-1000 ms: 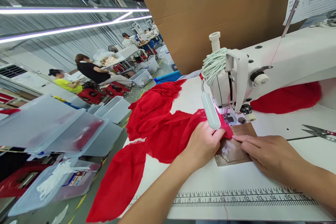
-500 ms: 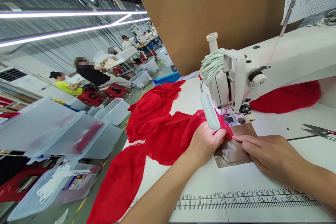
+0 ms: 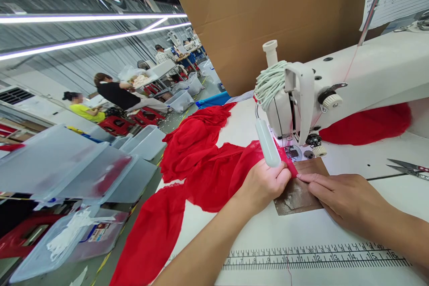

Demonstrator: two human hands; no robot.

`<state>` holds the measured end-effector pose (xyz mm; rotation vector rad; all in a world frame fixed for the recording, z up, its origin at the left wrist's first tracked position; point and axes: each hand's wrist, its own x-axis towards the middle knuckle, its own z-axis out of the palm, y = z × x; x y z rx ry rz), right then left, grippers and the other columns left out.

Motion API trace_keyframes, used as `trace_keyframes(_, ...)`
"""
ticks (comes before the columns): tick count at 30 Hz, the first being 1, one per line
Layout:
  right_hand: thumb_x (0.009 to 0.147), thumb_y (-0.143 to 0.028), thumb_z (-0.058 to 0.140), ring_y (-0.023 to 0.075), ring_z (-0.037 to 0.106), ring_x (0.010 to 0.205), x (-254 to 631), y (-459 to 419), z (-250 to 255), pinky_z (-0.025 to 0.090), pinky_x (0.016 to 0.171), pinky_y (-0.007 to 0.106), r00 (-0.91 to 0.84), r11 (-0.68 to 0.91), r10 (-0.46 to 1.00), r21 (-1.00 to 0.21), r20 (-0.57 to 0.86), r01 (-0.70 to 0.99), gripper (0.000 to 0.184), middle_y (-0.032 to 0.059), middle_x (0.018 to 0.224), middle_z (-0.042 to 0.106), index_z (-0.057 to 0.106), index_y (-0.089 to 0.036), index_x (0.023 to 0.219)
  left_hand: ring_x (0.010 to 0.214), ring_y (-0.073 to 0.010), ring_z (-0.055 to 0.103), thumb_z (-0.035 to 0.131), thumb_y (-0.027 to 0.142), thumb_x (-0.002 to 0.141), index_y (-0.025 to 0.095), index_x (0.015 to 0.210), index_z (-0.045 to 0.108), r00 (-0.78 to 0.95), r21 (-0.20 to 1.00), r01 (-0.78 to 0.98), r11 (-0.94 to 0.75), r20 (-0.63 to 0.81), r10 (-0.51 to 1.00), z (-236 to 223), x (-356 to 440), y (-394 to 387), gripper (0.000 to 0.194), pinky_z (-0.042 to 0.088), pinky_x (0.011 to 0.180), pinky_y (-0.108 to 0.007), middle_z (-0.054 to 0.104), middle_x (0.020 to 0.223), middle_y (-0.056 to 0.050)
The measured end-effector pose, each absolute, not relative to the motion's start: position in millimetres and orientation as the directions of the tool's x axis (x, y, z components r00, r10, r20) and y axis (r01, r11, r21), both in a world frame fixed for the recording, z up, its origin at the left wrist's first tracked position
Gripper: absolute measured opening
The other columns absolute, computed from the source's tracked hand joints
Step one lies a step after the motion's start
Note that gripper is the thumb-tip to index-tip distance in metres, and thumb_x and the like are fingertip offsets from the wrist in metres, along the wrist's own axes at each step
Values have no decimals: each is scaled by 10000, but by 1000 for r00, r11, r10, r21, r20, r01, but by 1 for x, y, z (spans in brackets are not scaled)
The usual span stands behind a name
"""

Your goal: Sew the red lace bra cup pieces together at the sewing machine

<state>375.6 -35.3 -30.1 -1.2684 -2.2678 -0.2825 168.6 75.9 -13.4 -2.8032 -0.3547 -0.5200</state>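
Red sheer fabric (image 3: 216,172) runs across the white table up to the sewing machine (image 3: 284,111), its edge at the presser foot (image 3: 294,152). My left hand (image 3: 266,183) is closed on this fabric just in front of the needle area, below a pale lamp-like handle (image 3: 268,143). On the right, my right hand (image 3: 345,194) lies low with fingers stretched out, a fingertip touching the fabric's edge. Both hands are over a brown plate (image 3: 300,199). The left fingertips and the cloth under them are hidden.
Scissors (image 3: 409,168) lie at the right. Another red piece (image 3: 368,125) is behind the machine arm. A printed ruler (image 3: 311,257) runs along the front edge. A cardboard sheet (image 3: 268,18) stands behind. Plastic bins (image 3: 80,165) and seated people (image 3: 117,94) are at the left.
My left hand has shifted slightly right, and its thumb and fingers have curled in more tightly on the red fabric. My right hand stays almost in place.
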Motion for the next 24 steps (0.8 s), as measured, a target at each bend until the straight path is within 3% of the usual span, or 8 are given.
trace_keyframes(6, 848, 55, 363, 162, 648, 556, 376, -35, -35, 364, 459, 329, -418, 539, 710, -56, 567, 841, 357, 38, 998, 781, 585, -190, 982, 709, -163, 556, 313, 33, 994, 156, 846, 621, 911, -176, 304, -936, 339, 232, -8, 169, 72, 363, 364, 532, -288, 606, 804, -51)
trace_keyframes(9, 836, 52, 368, 178, 667, 585, 376, -36, -41, 388, 472, 341, -406, 533, 713, -65, 572, 844, 351, 53, 1038, 777, 588, -187, 967, 778, -206, 591, 374, 185, 986, 95, 1133, 639, 918, -68, 285, -956, 307, 252, -5, 168, 68, 316, 455, 573, -315, 632, 914, -101)
trace_keyframes(12, 802, 67, 369, 193, 679, 615, 377, -37, -46, 433, 487, 358, -407, 528, 716, -59, 567, 847, 392, 64, 1085, 771, 619, -171, 987, 836, -243, 614, 372, 354, 1010, 40, 1313, 578, 931, -1, 248, -969, 276, 238, -4, 166, 65, 483, 517, 607, -355, 637, 1027, -153)
trace_keyframes(17, 806, 70, 376, 185, 692, 642, 378, -36, -43, 480, 483, 344, -425, 541, 704, -42, 569, 840, 450, 63, 1096, 779, 687, -158, 1038, 856, -258, 615, 315, 447, 1050, 49, 1355, 583, 941, 15, 248, -969, 234, 244, -4, 163, 66, 568, 549, 632, -386, 613, 1052, -168)
trace_keyframes(24, 831, 41, 393, 179, 745, 717, 379, -34, -35, 528, 547, 321, -464, 564, 681, -3, 566, 826, 409, 51, 1084, 795, 711, -157, 997, 907, -260, 609, 351, 386, 1033, 59, 1349, 602, 943, 32, 240, -970, 231, 241, -4, 162, 67, 519, 580, 695, -398, 602, 1049, -161)
